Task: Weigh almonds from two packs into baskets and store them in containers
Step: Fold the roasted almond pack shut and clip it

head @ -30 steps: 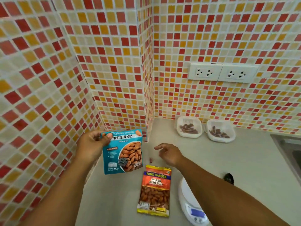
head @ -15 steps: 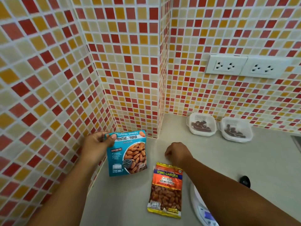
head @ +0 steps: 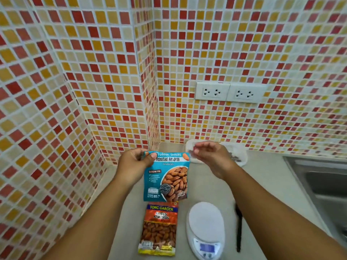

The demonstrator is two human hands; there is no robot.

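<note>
— Holding up the teal foil pouch of roasted almonds [head: 166,177] by its top left corner, left hand [head: 136,162] pinching that corner between thumb and fingers, pouch hanging upright above the pale tabletop [head: 262,184].

— And the right hand [head: 210,156]?

— Hovering just beside the pouch's top right corner, fingers loosely curled and partly spread; touching the foil or not, hard to tell through the blur. Possibly pinching something small at the fingertips, not clear enough to call.

— So which step?

— Looking like opening the first pack, or getting ready for it. Seeming sealed at the top, though not certain.

— Second pack?

— Lying flat on the tabletop just below the pouch: orange and yellow bag of salted almonds [head: 159,229], untouched. Sitting right beside it, white oval kitchen scale [head: 205,229], platform bare. Lying near the scale's right side, a thin dark utensil [head: 238,228].

— Baskets, containers?

— Showing behind the right hand, against the tiled wall, two pale translucent tubs [head: 241,154], mostly hidden, something dark inside.

— Next move?

— Probably needing a firm pinch on the right corner, then pulling apart gently; tearing too hard risking almonds scattering.
</note>
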